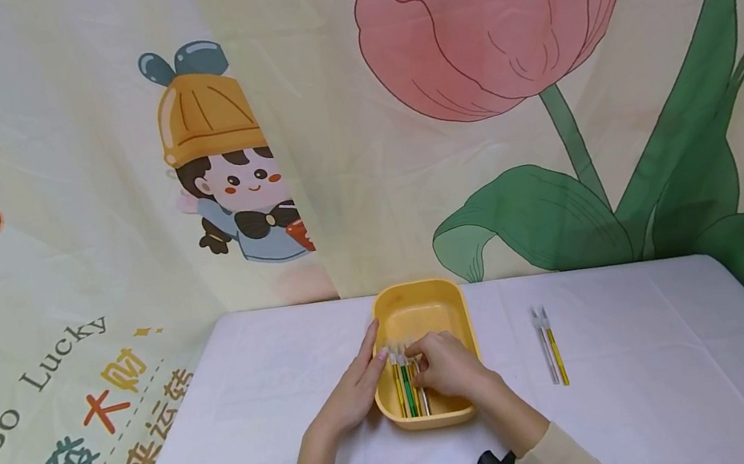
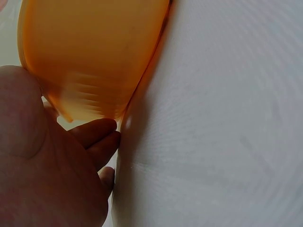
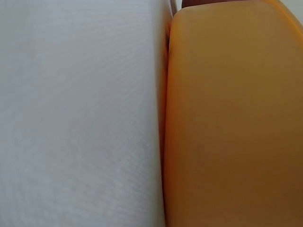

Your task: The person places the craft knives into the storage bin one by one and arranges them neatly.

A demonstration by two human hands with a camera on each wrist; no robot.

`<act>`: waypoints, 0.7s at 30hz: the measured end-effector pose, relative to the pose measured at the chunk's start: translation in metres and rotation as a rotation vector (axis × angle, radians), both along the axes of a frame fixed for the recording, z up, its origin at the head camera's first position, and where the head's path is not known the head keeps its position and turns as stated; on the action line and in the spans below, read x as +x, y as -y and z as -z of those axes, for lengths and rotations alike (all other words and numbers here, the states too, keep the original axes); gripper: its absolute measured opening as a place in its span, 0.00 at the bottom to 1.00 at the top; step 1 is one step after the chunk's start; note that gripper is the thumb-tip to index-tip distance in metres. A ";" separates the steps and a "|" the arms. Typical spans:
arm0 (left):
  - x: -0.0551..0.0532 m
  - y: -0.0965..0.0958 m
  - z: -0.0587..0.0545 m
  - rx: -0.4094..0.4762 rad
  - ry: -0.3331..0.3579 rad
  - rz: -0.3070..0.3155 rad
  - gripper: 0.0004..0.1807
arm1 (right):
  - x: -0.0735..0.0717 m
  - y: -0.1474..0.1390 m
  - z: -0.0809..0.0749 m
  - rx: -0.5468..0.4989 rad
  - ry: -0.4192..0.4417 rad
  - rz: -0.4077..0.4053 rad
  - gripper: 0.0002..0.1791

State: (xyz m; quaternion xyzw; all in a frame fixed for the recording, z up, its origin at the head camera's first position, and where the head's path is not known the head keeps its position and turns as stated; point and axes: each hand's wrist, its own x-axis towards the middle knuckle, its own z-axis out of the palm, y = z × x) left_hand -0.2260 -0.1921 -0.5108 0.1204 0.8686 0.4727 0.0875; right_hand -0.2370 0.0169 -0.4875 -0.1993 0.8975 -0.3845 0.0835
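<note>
A yellow plastic tray [image 1: 429, 312] stands on the table, with several slim pens, gold, green [image 1: 407, 389] and silver, lying side by side in its left half. My left hand [image 1: 348, 394] rests against the tray's left wall, fingers straight along the outside and thumb over the rim. In the left wrist view, its fingers [image 2: 97, 135] touch the tray's outer wall. Inside the tray, my right hand [image 1: 448, 366] pinches a silver pen [image 1: 425, 400] at the right of the row. The right wrist view shows the tray's outer side [image 3: 232, 118] but not the fingers.
To the right of the tray, a silver pen [image 1: 547, 350] and a gold pen [image 1: 555, 353] lie side by side on the white tablecloth [image 1: 656, 365]. A printed cloth backdrop [image 1: 350, 187] hangs behind the table's far edge.
</note>
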 end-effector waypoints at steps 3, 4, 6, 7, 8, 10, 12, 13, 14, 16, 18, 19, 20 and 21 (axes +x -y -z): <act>0.000 0.000 0.000 -0.002 0.003 0.000 0.33 | 0.000 0.000 0.000 0.003 0.010 -0.002 0.23; 0.000 0.000 0.000 -0.002 0.003 0.000 0.33 | 0.000 0.000 0.000 0.005 0.011 -0.003 0.23; 0.000 0.001 0.000 -0.002 0.002 0.000 0.33 | 0.000 0.000 0.000 0.009 0.016 -0.005 0.23; 0.000 0.001 0.000 -0.003 0.001 0.000 0.33 | 0.000 0.000 0.000 0.009 0.020 -0.006 0.23; 0.000 0.001 0.000 -0.004 0.001 0.000 0.33 | 0.000 0.000 0.000 0.009 0.024 -0.006 0.23; 0.000 0.001 0.000 -0.005 0.000 0.000 0.33 | 0.000 0.000 0.000 0.006 0.034 -0.006 0.23; 0.000 0.001 0.000 -0.005 0.002 0.000 0.33 | 0.000 0.000 0.001 0.000 0.043 -0.005 0.23; 0.000 0.001 0.000 -0.005 0.002 -0.001 0.33 | 0.000 0.000 0.001 -0.006 0.050 -0.005 0.24; 0.000 0.001 0.000 -0.004 0.003 -0.002 0.33 | 0.000 0.000 0.001 -0.010 0.054 -0.005 0.24; 0.000 0.001 0.000 -0.002 0.002 -0.002 0.33 | 0.001 0.000 0.001 -0.017 0.061 -0.005 0.24; 0.000 0.001 -0.001 -0.002 0.001 -0.002 0.34 | 0.001 0.000 0.002 -0.023 0.067 -0.006 0.23; 0.000 0.001 -0.001 -0.003 0.000 -0.002 0.34 | 0.001 0.000 0.002 -0.025 0.069 -0.006 0.23; 0.000 0.001 -0.001 -0.003 0.000 -0.002 0.34 | 0.002 0.000 0.002 -0.025 0.071 -0.005 0.23; 0.000 0.001 -0.001 -0.004 -0.001 -0.002 0.34 | 0.002 0.000 0.002 -0.025 0.072 -0.005 0.23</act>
